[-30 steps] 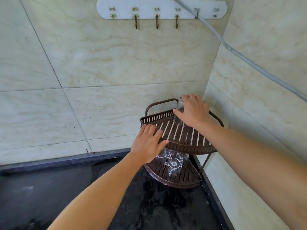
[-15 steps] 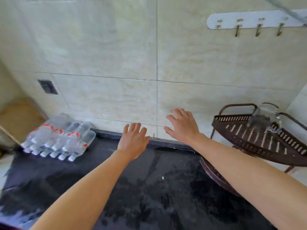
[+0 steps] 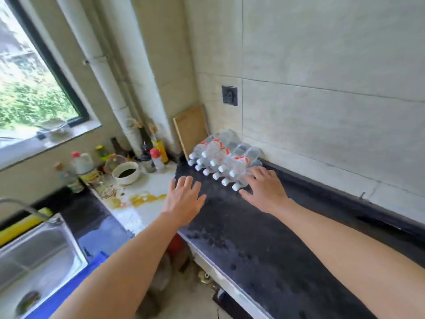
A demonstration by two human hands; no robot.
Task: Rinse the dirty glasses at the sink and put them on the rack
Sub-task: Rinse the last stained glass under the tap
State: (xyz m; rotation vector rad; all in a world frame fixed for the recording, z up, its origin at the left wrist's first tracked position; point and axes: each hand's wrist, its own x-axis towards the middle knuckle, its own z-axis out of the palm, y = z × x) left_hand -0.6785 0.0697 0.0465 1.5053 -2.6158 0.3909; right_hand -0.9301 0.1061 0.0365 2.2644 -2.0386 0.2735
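left grip point(image 3: 184, 200), right grip point(image 3: 264, 192) now spread

Head-worn camera is looking forward and down, close over black speckled stone counter point(image 3: 264, 238). It is facing beige tiled wall point(image 3: 322, 54).

A black counter point(image 3: 264, 238) carries stacked water bottles point(image 3: 225, 162) near the wall.
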